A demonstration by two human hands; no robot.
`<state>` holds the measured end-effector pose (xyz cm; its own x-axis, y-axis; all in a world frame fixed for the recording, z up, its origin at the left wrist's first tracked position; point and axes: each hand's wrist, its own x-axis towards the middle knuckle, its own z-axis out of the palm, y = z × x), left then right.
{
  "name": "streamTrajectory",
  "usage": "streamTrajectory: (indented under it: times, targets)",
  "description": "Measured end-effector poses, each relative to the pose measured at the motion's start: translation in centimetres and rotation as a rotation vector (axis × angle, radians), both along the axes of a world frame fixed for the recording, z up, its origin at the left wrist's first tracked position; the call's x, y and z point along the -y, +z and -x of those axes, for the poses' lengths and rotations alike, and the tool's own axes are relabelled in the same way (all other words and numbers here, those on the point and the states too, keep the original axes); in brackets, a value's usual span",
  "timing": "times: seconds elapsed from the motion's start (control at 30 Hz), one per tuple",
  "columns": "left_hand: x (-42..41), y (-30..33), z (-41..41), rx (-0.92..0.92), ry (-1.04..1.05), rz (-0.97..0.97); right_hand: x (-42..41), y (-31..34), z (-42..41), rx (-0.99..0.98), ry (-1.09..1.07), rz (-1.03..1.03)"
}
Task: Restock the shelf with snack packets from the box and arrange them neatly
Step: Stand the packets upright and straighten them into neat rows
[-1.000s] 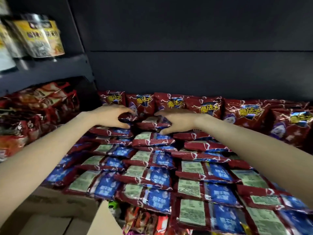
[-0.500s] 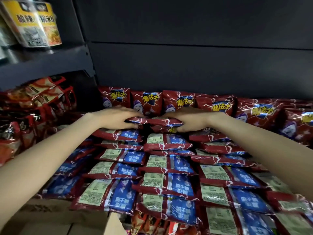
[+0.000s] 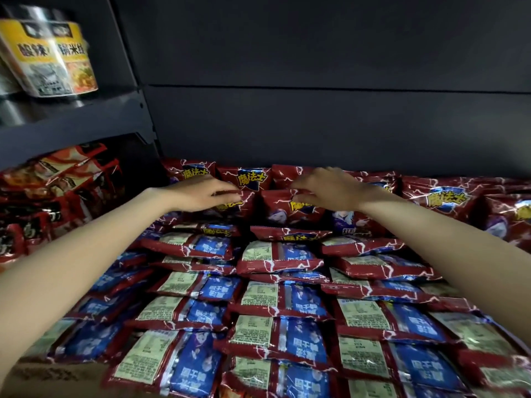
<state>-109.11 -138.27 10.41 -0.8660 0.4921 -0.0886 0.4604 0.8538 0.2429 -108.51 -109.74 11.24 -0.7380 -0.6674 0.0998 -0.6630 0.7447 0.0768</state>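
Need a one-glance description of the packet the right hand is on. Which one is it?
Start at the dark back panel of the shelf and find the row of red packets standing against it. In front of that row, near the middle, one red snack packet is tipped upright, its top edge under the right hand. Packets nearer the camera lie flat, blue-and-green backs up.

shelf (image 3: pixel 316 124): dark metal, dark back panel | load: red snack packets (image 3: pixel 281 300) laid in overlapping rows, backs up, blue and pale green panels shown | rear: a row of packets (image 3: pixel 442 199) stood upright against the back panel, yellow lettering faced forward | neighbouring bay left: red-orange packets (image 3: pixel 57 179) stacked.
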Motion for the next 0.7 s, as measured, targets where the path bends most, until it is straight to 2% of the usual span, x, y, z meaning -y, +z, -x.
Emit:
streamTrajectory:
  times: [0.07, 0.23, 0.3, 0.4, 0.47, 0.57, 0.7]
  targets:
    - [-1.2, -0.2, 0.7, -0.125, -0.055, -0.002, -0.1, -0.2, 0.8, -0.177, -0.056, -0.039]
    - [-2.9, -1.5, 4.3, -0.515, -0.206, -0.078, -0.1, -1.7, 2.7, -0.421, -0.118, -0.152]
    - [-3.0, -1.8, 5.3, -0.691, -0.248, -0.046, 0.0, -2.5, 3.2, -0.532, -0.068, -0.09]
    - [-3.3, -2.2, 5.8, -0.909, -0.212, 0.03, 0.3, -3.0, 3.2, -0.592, -0.016, -0.024]
    - [-3.6, -2.4, 5.9, -0.935, -0.224, 0.034, 0.0, -3.0, 2.9, -0.609, 0.038, -0.113]
    - [-3.1, -2.8, 6.0, -0.93, -0.368, 0.125, -1.0, -3.1, 2.8, -0.611, 0.059, -0.216]
    - [-0.6, -4.1, 6.5, -0.798, -0.435, 0.408, -1.9, -4.6, 2.9, -0.552, 0.006, -0.316]
